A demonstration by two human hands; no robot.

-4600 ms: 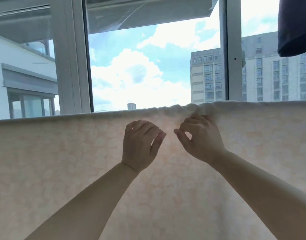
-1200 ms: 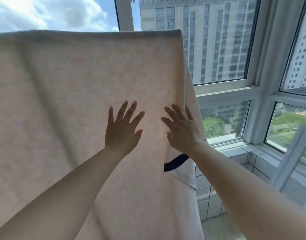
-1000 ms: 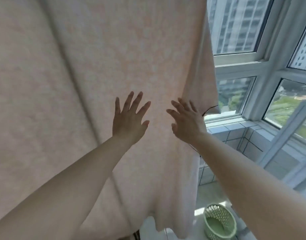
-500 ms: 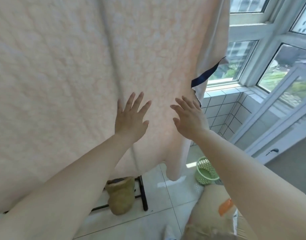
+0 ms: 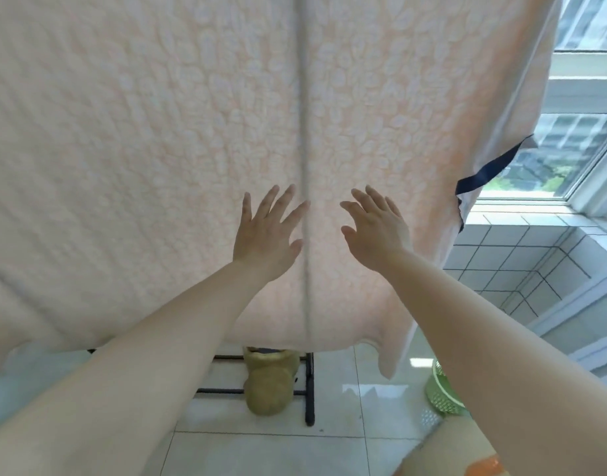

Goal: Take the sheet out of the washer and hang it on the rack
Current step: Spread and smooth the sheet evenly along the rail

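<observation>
Both bare arms reach forward and up, and the left hand [image 5: 266, 240] and the right hand [image 5: 377, 231] are side by side with flat palms and fingers [image 5: 288, 197] spread out straight, holding nothing. The hands are at the big peach sheet [image 5: 157, 149], which hangs down in front like a wall with a long fold running between them. Under its bottom edge are the black rack [image 5: 308, 389], a tan soft toy [image 5: 269, 383], a green basket [image 5: 441, 393], the tiled floor [image 5: 260, 451] and the window [image 5: 563, 149] further off.
</observation>
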